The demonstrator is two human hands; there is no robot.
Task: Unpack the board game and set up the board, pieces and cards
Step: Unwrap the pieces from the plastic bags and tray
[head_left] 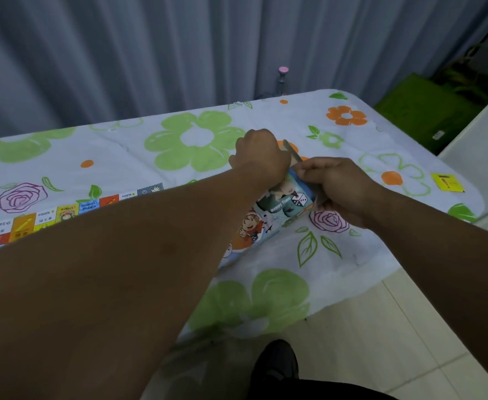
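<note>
The colourful game box (283, 204), printed with cartoon figures and dice, lies tilted on the flowered tablecloth (196, 140). My right hand (340, 189) grips its right end, thumb and fingers curled round the edge. At the box's far end my left hand (258, 157) is curled by the raised flap (291, 153); its fingers are hidden behind the hand. The game board (63, 212) lies unfolded at the left, its row of coloured squares partly hidden under my left forearm.
A yellow card or tag (447, 182) lies near the table's right edge. Grey curtains hang behind the table. A green bag (421, 111) and a white surface (485, 145) stand at the right. My dark shoe (276, 362) is on the tiled floor.
</note>
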